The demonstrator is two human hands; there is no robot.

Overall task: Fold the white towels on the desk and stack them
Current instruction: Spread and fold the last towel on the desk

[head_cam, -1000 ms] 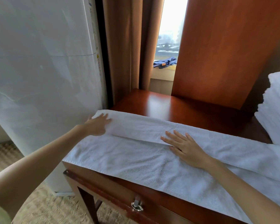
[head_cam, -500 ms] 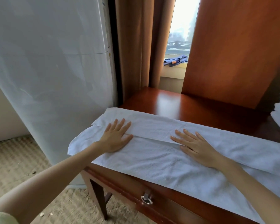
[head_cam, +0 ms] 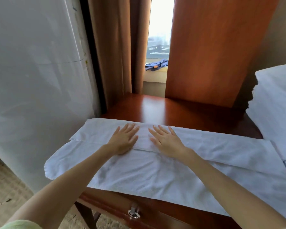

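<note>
White towel (head_cam: 155,169) spread lengthwise across the near edge of the wooden desk (head_cam: 163,108) — far strip folded over, left hand (head_cam: 124,139) and right hand (head_cam: 165,140) side by side, fingers straight, pressing flat on the fold, stack of white towels (head_cam: 276,103) at far right.

Matt terry-cloth towel (head_cam: 155,171) on glossy wood desk (head_cam: 163,109) (metal drawer pull (head_cam: 133,213)).

Brown curtains (head_cam: 116,55) by bright window (head_cam: 160,30), wood panel (head_cam: 213,47) rt, beige carpet (head_cam: 5,187).
</note>
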